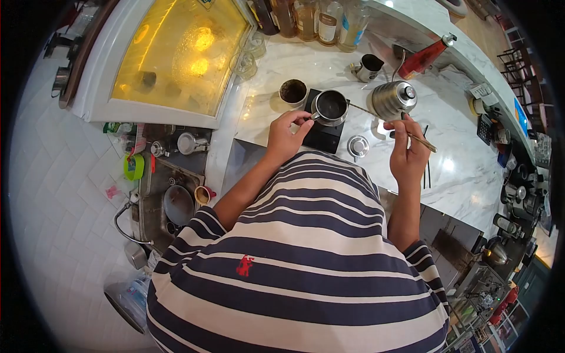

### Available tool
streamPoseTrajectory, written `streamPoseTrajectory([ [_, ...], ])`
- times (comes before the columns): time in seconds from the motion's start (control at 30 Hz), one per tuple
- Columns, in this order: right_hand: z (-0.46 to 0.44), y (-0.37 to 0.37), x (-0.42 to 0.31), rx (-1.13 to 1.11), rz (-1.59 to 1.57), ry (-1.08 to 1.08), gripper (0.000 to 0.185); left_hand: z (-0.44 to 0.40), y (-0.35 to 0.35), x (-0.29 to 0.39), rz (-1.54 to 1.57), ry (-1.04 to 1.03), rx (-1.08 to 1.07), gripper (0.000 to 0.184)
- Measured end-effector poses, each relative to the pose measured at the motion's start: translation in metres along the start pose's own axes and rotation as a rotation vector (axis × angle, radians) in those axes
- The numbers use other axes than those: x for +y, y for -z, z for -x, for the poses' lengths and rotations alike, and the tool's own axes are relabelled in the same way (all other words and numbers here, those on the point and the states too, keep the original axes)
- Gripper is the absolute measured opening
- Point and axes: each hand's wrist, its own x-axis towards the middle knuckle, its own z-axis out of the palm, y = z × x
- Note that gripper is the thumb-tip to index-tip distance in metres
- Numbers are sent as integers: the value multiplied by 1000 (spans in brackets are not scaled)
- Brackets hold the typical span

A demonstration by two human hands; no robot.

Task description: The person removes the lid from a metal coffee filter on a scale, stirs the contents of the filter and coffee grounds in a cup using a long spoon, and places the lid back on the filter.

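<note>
My left hand [286, 136] pinches the handle of a small metal cup [331, 108] with dark contents, which rests on a flat black scale [321, 138]. In my right hand [407, 152] is a long thin metal spoon [426, 143], gripped between the fingers, its far end reaching toward the cup's right rim. A cup with a dark brown inside [293, 92] stands to the left of the metal cup. Just beyond my right hand is a steel kettle [391, 100] with a black knob. Nearer my body lies a small round metal piece [358, 146] of unclear kind.
A metal pitcher [369, 67] and a red bottle [422, 59] stand farther back, with several glass bottles [328, 22] behind. A lit yellow-windowed cabinet [173, 56] and glasses [245, 65] are on the left, above a sink [152, 203]. Thin black sticks [426, 167] lie right.
</note>
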Motion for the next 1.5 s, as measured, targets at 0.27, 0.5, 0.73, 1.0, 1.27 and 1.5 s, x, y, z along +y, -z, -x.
streamPoseTrajectory([
  [0.27,0,-6,-4,-30,6,0,12,0,-1,6,-23,5,14,22],
  [0.5,3,8,-1,-38,0,-38,14,2,1,3,-14,-8,12,22],
  [0.73,2,-1,-5,-23,15,-48,16,2,0,4,-23,4,3,24],
  [1.0,-1,-2,-9,-47,26,36,12,0,-4,4,-38,-5,13,23],
  [1.27,-3,7,-5,-22,-19,-86,11,1,-6,2,-27,-24,12,25],
  [1.5,-5,-4,-10,6,-55,-48,10,1,-5,7,-37,-3,6,25],
])
